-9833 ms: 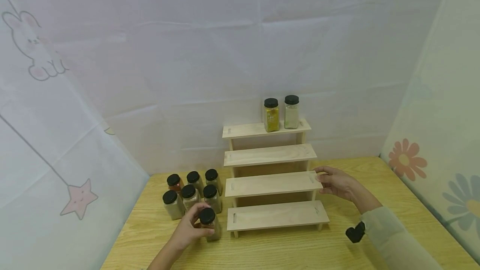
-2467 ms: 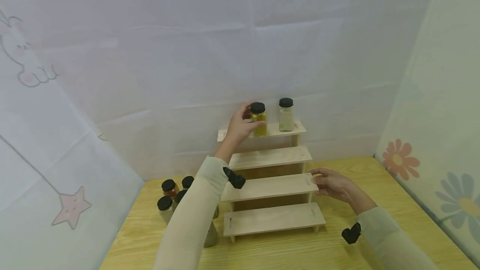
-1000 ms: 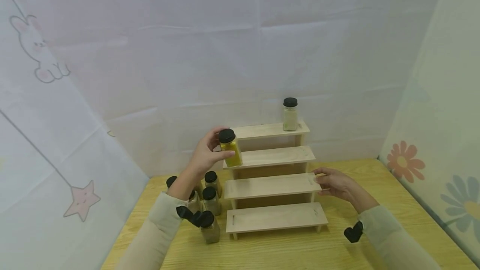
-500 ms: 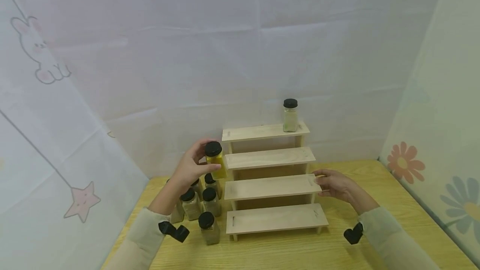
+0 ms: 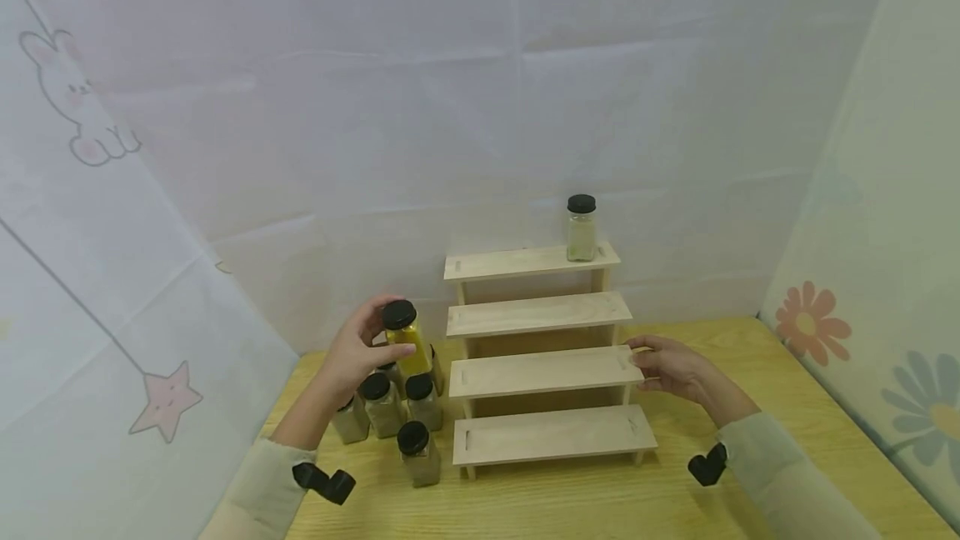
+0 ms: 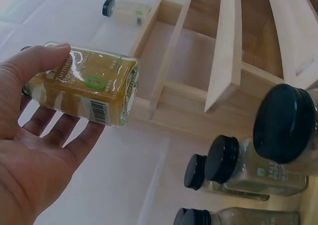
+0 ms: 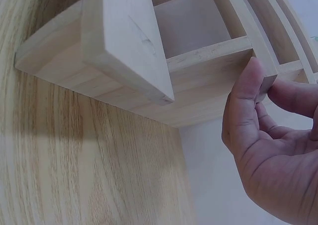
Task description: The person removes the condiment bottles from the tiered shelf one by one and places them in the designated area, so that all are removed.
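My left hand [image 5: 352,361] grips a square glass jar of yellow turmeric powder [image 6: 92,83] with a black lid, held in the air over the back of the jar group. In the left wrist view, thumb and fingers lie around the jar. My right hand [image 5: 675,369] pinches the right end of the third board down of a stepped wooden rack [image 5: 543,371]; the right wrist view shows thumb and fingers on the board's end [image 7: 266,86]. One jar of pale powder [image 5: 581,232] stands on the top step's right end.
Several black-lidded spice jars [image 5: 382,407] stand left of the rack, partly hidden by my left hand. One jar [image 5: 418,455] stands nearest the front. Behind the wooden table [image 5: 570,502] hangs a pale cloth [image 5: 375,107].
My left hand left the front jar, took the turmeric jar off the top step, and carried it left and down towards the other jars. The right hand has stayed at the rack.
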A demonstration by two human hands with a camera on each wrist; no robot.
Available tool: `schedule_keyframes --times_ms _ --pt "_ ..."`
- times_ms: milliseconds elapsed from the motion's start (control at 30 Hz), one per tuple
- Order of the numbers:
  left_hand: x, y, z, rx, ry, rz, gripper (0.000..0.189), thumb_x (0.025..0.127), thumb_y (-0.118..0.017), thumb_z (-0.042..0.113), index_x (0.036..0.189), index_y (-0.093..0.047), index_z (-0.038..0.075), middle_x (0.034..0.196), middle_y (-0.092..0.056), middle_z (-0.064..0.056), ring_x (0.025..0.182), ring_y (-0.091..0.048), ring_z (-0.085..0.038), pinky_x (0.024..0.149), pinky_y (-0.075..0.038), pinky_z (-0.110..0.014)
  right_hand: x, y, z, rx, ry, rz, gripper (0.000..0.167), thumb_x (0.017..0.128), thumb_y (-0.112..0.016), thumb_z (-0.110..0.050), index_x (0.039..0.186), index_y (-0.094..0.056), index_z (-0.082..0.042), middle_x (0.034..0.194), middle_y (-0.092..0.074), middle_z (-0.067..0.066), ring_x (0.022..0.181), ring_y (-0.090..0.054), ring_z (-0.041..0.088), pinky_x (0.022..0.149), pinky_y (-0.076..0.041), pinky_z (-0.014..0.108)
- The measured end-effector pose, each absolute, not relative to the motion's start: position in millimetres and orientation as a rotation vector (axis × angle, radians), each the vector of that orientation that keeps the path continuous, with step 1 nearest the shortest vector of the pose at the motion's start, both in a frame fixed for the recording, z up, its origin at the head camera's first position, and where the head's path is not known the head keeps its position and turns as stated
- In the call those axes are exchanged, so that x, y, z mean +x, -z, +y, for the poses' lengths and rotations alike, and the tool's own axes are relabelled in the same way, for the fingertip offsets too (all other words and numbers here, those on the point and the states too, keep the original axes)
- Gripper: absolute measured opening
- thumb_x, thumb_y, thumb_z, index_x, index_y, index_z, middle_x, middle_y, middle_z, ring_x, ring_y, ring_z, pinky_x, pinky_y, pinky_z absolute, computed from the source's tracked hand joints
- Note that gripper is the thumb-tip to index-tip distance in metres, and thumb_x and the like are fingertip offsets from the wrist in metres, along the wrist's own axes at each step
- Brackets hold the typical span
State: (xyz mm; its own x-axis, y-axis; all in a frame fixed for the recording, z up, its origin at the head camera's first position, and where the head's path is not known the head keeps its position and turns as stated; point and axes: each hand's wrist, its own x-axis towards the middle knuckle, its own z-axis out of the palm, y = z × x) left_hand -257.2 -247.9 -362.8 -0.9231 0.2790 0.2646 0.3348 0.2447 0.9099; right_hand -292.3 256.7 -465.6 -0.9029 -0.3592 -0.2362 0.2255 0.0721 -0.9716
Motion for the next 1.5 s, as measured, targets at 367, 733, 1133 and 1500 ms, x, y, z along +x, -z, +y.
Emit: schedule_keyframes --times_ms 367,733,1133,1500 --pt "-250 382 -268 -0.592 1.794 -2.467 0.072 0.085 -0.082 0.007 0.147 -0.044 0.008 0.136 -0.055 -0.011 0.117 -0.06 -0.013 0.086 -0.056 -0.032 -294 466 256 -0.132 1.89 1.929 0.052 0.103 -0.059 -0.013 0.145 -0.033 0.003 0.092 -0.05 0.003 0.076 -0.05 0.014 0.078 -0.059 0.034" --pt "-244 398 -282 -0.577 1.813 -2.48 0.07 0.085 -0.081 0.005 0.145 -0.045 0.007 0.134 -0.056 -0.01 0.115 -0.06 -0.012 0.084 -0.056 -0.031 -295 469 258 -0.13 1.885 1.933 0.054 0.103 -0.059 -0.014 0.147 -0.033 0.003 0.093 -0.047 0.004 0.077 -0.049 0.014 0.08 -0.059 0.035" --pt "-236 412 -293 -0.529 1.825 -2.496 0.074 0.085 -0.081 0.005 0.147 -0.041 0.004 0.136 -0.057 -0.007 0.115 -0.061 -0.012 0.086 -0.055 -0.03 -296 471 260 -0.115 1.898 1.927 0.049 0.103 -0.059 -0.013 0.145 -0.037 0.002 0.091 -0.047 0.004 0.073 -0.049 0.012 0.08 -0.059 0.036" --pt "-228 422 -304 -0.464 1.793 -2.524 0.072 0.085 -0.081 0.006 0.146 -0.043 0.006 0.14 -0.055 -0.007 0.118 -0.059 -0.009 0.092 -0.05 -0.025 -295 469 260 -0.124 1.902 1.911 0.05 0.102 -0.06 -0.013 0.145 -0.037 0.002 0.094 -0.05 0.004 0.077 -0.053 0.013 0.079 -0.059 0.036"
